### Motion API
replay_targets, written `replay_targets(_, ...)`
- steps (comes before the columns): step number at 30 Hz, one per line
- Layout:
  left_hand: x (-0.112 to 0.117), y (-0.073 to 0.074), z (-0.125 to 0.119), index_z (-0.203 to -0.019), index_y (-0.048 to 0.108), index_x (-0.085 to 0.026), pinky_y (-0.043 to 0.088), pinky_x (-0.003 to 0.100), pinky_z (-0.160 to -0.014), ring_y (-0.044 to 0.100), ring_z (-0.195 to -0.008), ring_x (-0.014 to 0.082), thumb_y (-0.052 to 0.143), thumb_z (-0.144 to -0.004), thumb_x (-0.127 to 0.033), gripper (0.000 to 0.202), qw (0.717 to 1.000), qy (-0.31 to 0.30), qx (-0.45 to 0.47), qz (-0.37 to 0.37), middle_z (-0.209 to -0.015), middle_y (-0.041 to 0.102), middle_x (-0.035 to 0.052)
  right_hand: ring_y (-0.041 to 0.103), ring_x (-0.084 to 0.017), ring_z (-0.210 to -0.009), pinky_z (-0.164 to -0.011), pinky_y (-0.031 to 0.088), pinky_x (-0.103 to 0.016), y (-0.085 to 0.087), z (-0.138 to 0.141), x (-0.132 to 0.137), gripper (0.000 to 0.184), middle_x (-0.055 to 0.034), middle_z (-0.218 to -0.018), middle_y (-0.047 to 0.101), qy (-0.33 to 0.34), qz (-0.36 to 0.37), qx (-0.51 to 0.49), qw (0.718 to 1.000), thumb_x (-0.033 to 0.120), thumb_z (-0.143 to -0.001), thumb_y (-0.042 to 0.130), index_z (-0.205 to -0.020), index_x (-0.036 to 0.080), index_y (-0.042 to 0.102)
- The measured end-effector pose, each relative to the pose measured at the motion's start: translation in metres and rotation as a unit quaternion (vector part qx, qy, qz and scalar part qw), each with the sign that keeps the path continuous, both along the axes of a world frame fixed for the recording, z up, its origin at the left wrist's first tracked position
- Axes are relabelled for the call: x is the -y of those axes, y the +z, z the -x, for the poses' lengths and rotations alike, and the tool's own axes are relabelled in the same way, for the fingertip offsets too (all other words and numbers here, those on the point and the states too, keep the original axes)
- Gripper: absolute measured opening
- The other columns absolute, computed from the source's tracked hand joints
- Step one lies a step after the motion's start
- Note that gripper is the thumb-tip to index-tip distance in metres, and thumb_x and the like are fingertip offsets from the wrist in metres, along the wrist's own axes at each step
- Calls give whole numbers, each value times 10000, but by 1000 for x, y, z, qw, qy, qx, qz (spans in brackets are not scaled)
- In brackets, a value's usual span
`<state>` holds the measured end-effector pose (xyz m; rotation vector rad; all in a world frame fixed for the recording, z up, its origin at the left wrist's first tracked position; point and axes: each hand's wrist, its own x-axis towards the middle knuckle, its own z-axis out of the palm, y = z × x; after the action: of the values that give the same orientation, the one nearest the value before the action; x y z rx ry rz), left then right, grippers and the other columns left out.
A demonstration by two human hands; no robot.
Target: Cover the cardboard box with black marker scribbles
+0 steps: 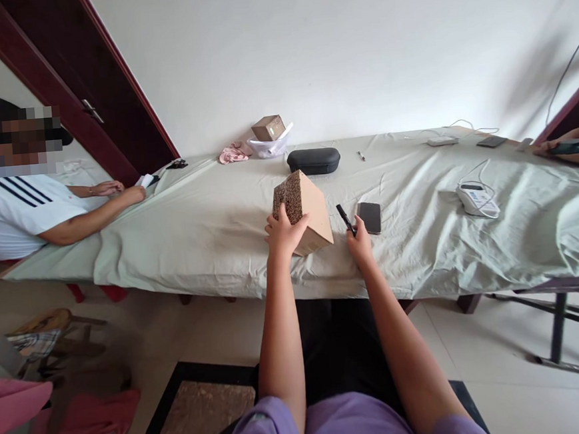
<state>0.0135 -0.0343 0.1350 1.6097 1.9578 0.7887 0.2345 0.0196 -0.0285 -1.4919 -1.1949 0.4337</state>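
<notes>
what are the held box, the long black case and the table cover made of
Held box: probably matte cardboard; tan faces, crisp edges. Black case: dull finish, rounded and firm-looking; a fabric-covered or molded plastic shell, I can't tell which. Table cover: matte cloth, judging by its soft wrinkles and draped folds.

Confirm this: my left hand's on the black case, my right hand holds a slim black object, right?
Not quite: the head view shows your left hand on the cardboard box, not the black case; your right hand does hold the slim black object.
</notes>
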Motion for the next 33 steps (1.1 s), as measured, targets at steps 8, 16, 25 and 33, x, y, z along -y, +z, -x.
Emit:
replay_targets(8,3,1,-3,-1663,278,-294,251,671,-1239,290,-1554,472,583,-816,-738,1003,1000,-18,-2,-6,-1705,239,210,610,-261,-1071,-1053,520,-485,-9,-5,2,794,-178,-1294,482,-15,-33,37,999,128,-689,493,-1482,167,518)
replay_targets(16,4,3,-7,-1661,281,-310,254,670,-1236,290,-1557,462,582,-815,-750,1000,1000,-24,-16,-10,-1704,247,203,601,-265,-1158,-1039,532,-451,-10,-3,0,692,-178,-1318,534,-10,-43,55,998,136,-711,473,-1392,169,591)
replay_targets(25,1,1,-7,-1643,317,-316,291,641,-1230,330,-1540,455,571,-826,-753,960,1000,-13,-21,-17,-1690,289,198,369,-425,-1406,-1177,245,-675,13,-7,-3,491,-227,-1423,520,-153,43,59,986,259,-811,558,-1288,165,628)
replay_targets(33,2,-1,-10,-1621,339,-328,305,636,-1224,348,-1532,450,563,-838,-743,913,999,-10,-40,-23,-1692,299,191,392,-458,-1398,-1113,294,-688,48,-41,-49,580,-310,-1401,499,-188,103,-53,975,283,-750,820,-1238,74,590)
